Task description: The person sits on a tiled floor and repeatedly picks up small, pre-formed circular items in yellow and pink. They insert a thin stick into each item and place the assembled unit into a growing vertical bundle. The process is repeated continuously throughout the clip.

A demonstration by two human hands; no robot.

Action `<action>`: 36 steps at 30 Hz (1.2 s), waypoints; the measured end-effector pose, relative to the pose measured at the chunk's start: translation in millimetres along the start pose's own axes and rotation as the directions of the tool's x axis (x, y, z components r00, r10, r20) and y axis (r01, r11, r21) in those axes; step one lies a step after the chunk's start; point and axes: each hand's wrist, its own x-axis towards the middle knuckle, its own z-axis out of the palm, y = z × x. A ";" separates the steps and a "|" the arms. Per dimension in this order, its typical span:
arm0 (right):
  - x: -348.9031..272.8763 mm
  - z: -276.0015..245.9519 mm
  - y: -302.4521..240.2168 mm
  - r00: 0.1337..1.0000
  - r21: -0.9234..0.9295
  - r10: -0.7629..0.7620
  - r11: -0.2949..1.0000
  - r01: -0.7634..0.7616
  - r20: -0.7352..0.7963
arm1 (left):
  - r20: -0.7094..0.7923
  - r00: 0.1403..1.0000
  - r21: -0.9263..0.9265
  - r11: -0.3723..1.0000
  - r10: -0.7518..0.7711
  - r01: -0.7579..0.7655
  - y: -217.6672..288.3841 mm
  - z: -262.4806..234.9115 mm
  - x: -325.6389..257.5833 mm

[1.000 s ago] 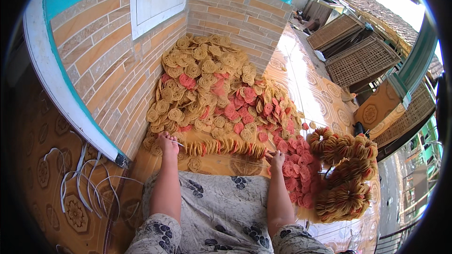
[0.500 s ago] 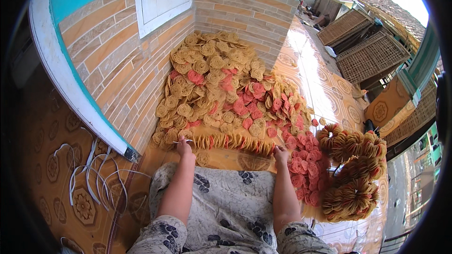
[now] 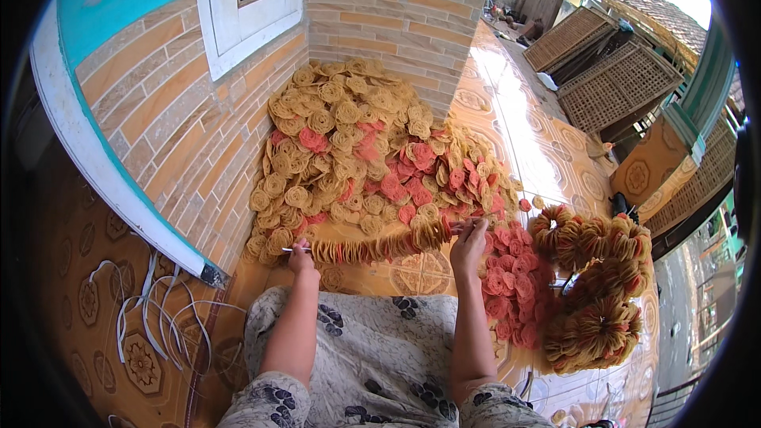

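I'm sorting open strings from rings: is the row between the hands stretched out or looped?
Stretched out: the row of discs runs in a line from left hand to right hand, its ends apart.

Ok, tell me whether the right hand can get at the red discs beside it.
Probably yes: the red discs lie close to the right hand, with nothing visible blocking the way, though it looks occupied at one end of the strung row.

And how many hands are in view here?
2: the left hand at the left end of the strung row of discs, the right hand at its right end. Neither is hidden, though some fingers are.
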 end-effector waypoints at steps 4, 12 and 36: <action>3.7 -2.5 -9.6 0.999 0.171 -0.024 0.985 0.017 0.035 | 0.060 0.998 -0.013 1.000 0.025 -0.025 -4.5 2.9 -1.2; -8.4 9.8 93.5 0.783 0.029 0.494 0.839 -0.544 0.377 | 0.096 0.995 -0.074 0.997 0.020 -0.013 -6.6 7.0 5.3; -16.8 0.0 172.1 0.647 -0.192 0.725 0.688 -0.700 0.236 | 0.134 0.985 0.053 0.993 -0.112 0.106 9.8 4.3 -3.9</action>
